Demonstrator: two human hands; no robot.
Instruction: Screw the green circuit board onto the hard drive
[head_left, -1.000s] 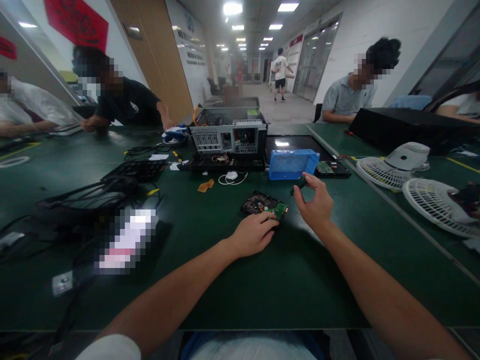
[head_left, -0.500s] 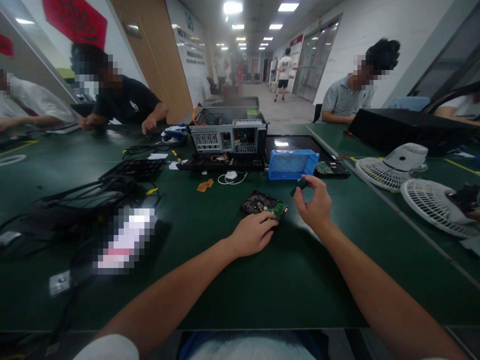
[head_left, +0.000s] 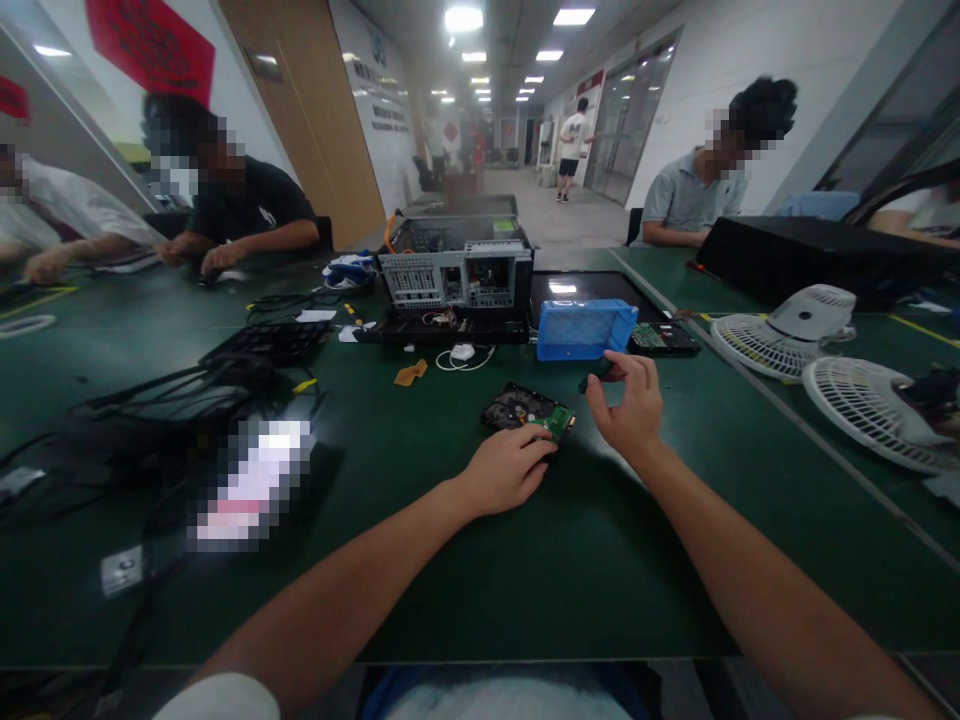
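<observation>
A dark hard drive (head_left: 514,402) with a green circuit board (head_left: 557,420) at its right end lies on the green table. My left hand (head_left: 510,468) rests on the drive's near edge, its fingers bent over the board's edge. To the right of the drive, my right hand (head_left: 628,405) pinches a small dark tool (head_left: 596,377) between thumb and fingers, raised near the blue tray (head_left: 581,332). The tool's tip is too fine to make out.
Beyond the drive stands an open computer case (head_left: 457,275). White fan parts (head_left: 780,335) lie at the right. Black cables (head_left: 150,420) and a blurred bright phone-like object (head_left: 255,485) are at the left. Several people sit around the table.
My hands and the drive have hardly moved. At the left, the person in black has brought a hand down and leftward on the table. A person far back has shifted slightly.
</observation>
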